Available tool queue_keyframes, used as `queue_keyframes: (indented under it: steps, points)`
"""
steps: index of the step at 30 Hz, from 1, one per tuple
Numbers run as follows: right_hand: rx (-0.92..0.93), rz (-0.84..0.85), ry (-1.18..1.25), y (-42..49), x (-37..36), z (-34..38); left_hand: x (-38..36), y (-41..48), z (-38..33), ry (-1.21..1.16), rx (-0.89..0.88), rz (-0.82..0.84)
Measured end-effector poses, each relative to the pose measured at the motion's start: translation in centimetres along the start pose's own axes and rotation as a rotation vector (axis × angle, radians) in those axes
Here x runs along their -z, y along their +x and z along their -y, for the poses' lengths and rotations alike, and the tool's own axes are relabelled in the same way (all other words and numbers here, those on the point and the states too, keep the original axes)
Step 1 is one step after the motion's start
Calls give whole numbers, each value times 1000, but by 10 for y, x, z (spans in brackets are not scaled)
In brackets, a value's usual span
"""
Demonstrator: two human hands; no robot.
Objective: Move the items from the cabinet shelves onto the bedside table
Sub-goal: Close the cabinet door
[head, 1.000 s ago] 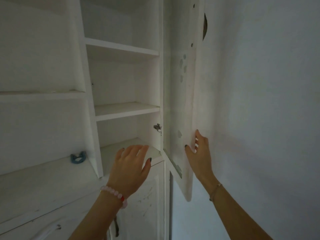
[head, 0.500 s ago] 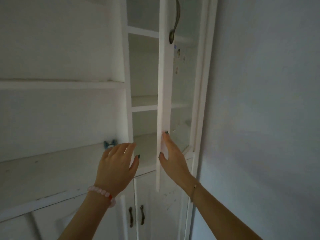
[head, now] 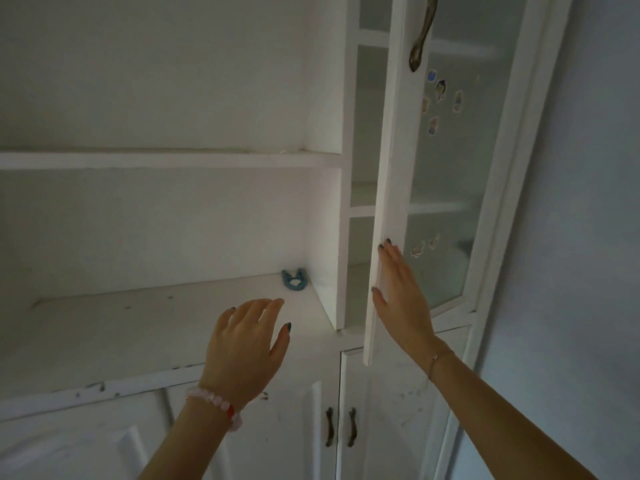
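Note:
A small blue hair clip (head: 294, 281) lies in the back right corner of the wide open shelf (head: 138, 327). My left hand (head: 246, 344) hovers above that shelf with relaxed fingers, a hand's length short of the clip. My right hand (head: 401, 296) presses flat against the front of the white glass cabinet door (head: 388, 174), fingers straight, near the door's lower left edge. The door stands partly ajar. The narrow shelves (head: 363, 211) behind it show nothing on them. The bedside table is out of view.
Stickers (head: 440, 91) dot the frosted glass. A bronze door handle (head: 420, 39) hangs near the top. Below the shelf are shut lower cabinet doors with two dark handles (head: 341, 427). A bare wall (head: 588, 237) rises on the right.
The glass door has swung from wide open to almost closed under my right hand. My view and left hand have shifted left toward the wide shelf.

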State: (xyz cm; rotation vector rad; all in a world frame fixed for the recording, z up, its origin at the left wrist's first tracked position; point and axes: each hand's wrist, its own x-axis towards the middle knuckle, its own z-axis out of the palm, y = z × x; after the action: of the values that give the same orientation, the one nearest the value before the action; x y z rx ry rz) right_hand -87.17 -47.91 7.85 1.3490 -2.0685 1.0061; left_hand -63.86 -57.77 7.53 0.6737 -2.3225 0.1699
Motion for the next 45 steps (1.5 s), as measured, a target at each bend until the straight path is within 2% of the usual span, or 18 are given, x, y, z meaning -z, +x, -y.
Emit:
queue_keyframes:
  steps: [3,5,7,12,20,29,41,45]
  points:
    - [17,-181,52,7,10,-2,-3,-1,1,4,1,11]
    - [-4,-195,19,19,17,-4,-4,-1,0,-3,4,24]
    - [27,-141,-63,31,21,-6,-5,-2,-2,-13,14,26]
    - [135,145,-184,50,15,-15,-6,-6,-4,-21,27,0]
    - [189,287,-345,82,-6,-26,-8,0,-11,22,87,-25]
    - [258,106,-372,82,-27,-38,-19,4,-24,79,123,17]
    - [273,40,-423,94,-41,-49,-57,33,-32,60,118,33]
    - [219,9,-392,103,-59,-42,-66,39,-34,50,125,26]
